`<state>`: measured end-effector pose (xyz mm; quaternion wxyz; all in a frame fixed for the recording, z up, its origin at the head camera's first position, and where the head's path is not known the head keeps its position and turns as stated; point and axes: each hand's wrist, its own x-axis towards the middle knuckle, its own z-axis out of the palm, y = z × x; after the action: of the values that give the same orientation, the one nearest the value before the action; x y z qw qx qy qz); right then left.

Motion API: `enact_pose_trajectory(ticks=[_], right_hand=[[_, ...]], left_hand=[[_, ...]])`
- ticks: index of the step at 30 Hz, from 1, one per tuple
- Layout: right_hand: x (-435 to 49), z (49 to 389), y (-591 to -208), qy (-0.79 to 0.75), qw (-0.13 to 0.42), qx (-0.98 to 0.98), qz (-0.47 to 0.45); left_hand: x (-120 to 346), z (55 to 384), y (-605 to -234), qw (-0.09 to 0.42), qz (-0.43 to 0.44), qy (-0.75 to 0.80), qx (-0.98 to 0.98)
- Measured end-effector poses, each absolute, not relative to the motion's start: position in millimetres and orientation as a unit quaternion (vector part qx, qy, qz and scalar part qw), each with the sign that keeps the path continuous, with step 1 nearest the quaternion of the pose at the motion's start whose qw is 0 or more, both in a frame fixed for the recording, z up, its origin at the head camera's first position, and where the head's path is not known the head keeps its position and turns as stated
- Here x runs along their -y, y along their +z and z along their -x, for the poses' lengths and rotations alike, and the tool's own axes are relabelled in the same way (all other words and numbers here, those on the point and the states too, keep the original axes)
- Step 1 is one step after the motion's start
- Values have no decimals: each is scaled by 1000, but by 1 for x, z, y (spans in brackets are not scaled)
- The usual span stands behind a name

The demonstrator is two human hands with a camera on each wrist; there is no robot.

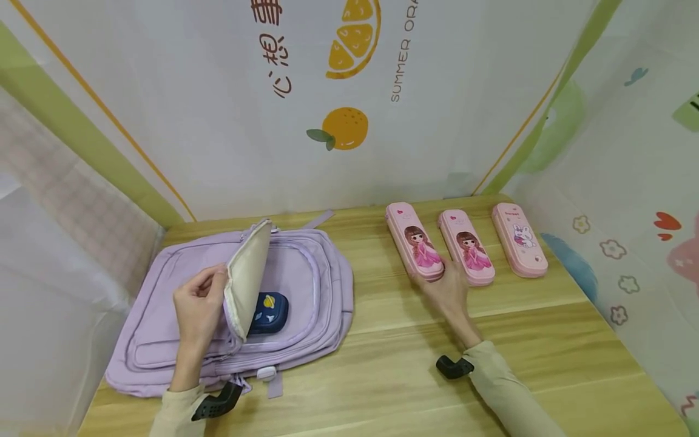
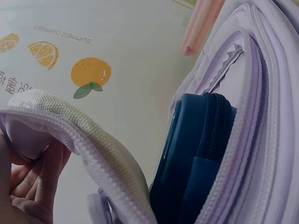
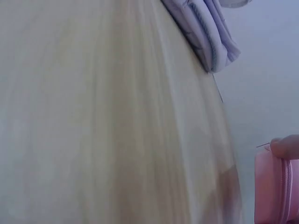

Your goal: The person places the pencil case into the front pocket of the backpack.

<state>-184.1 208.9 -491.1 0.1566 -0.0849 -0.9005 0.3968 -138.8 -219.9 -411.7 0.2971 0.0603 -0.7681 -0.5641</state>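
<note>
A lilac backpack [image 1: 155, 303] lies flat at the left of the table. Its front pocket flap [image 1: 251, 273], cream inside, is raised, and my left hand [image 1: 196, 303] pinches the flap's edge between thumb and fingers. Inside the unzipped pocket lies a navy case [image 1: 275, 312] with planet pictures; the left wrist view shows its zipper side. At the right, my right hand [image 1: 450, 291] grips the near end of a pink pencil case [image 1: 406, 237] printed with a doll in a pink dress. A thumb [image 3: 286, 148] shows on that case in the right wrist view.
Beside the held case lie a matching doll pencil case [image 1: 455, 233] and, farther right, a pink rabbit pencil case [image 1: 519, 243]. Curtains with orange prints [image 1: 346, 128] hang behind the wooden table [image 1: 382, 364]. Backpack straps [image 1: 275, 385] spread over the tabletop.
</note>
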Motion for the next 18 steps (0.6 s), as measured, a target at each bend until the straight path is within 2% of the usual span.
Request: enact_pose_trajectory(ticks=[11, 18], right_hand=[[-188, 183, -474, 406, 171, 897, 37], [-170, 184, -465, 407, 189, 893, -36]], left_hand=[[220, 138, -413, 297, -38, -562, 771], [223, 135, -413, 297, -39, -560, 772]])
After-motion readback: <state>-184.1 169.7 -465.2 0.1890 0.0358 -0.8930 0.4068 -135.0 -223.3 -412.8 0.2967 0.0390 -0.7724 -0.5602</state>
